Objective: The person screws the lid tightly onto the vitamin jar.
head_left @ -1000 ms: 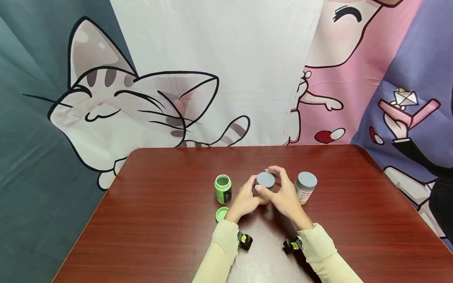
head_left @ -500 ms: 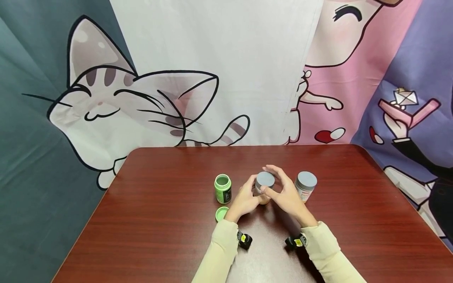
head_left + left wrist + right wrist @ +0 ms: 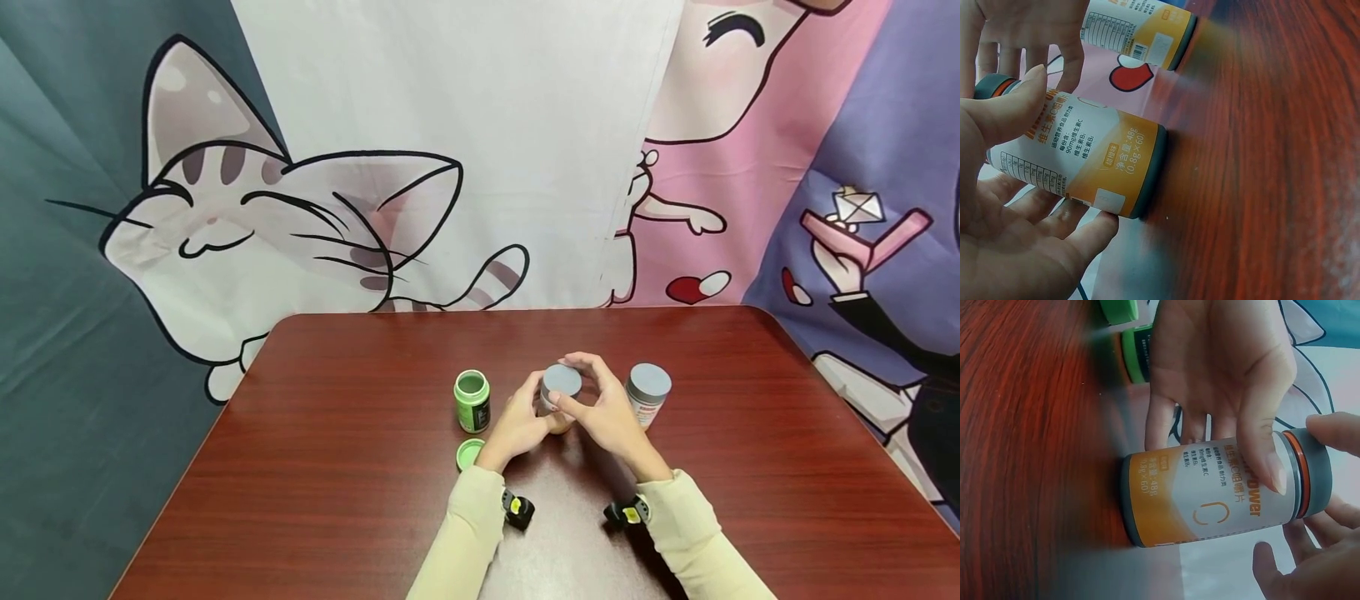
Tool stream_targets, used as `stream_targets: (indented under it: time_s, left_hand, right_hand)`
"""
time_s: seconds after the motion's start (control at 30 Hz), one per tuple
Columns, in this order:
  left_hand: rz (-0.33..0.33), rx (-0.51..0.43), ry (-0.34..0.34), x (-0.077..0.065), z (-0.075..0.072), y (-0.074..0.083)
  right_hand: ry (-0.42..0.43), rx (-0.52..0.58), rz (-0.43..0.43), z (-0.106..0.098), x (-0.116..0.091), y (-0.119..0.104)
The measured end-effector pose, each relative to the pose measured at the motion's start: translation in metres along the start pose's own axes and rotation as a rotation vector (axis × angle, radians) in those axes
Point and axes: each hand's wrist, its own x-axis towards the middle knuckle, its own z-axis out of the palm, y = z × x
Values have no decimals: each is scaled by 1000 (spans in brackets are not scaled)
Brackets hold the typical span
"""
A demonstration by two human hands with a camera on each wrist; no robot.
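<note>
A white and orange vitamin bottle (image 3: 1110,147) stands between both hands, its base close to the tabletop. My left hand (image 3: 521,425) grips the bottle's body, thumb across the label and fingers round the far side. Up at the top, my right hand (image 3: 607,417) holds the grey lid (image 3: 1317,472), with its thumb on one side and fingers on the other. An orange ring shows just under that lid in the right wrist view. In the head view the hands hide most of the bottle's body.
To the right stands a second vitamin bottle (image 3: 648,396) with its grey lid on. An open green bottle (image 3: 472,408) is on the left, and its green lid (image 3: 469,452) lies in front of it, beside the left wrist. The brown table (image 3: 337,467) meets a printed cloth backdrop (image 3: 450,100).
My right hand has turned slightly on the lid: its thumb has slid lower at the front and its wrist has shifted right. The left hand keeps its grip in place.
</note>
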Motion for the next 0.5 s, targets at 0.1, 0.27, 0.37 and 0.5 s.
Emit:
stream_targets:
  time_s: [0.1, 0.27, 0.37, 0.5]
  left_hand:
    - [-5, -6, -3, -1, 0, 0]
    - [-1, -16, -7, -1, 0, -1]
    - [3, -28, -9, -1, 0, 0]
    - [-7, -18, -11, -1, 0, -1]
  right_hand:
    - [28, -65, -2, 2, -1, -1]
    - [67, -157, -3, 5, -3, -4]
    - [63, -178, 12, 4, -3, -5]
    - [21, -160, 21, 2, -4, -6]
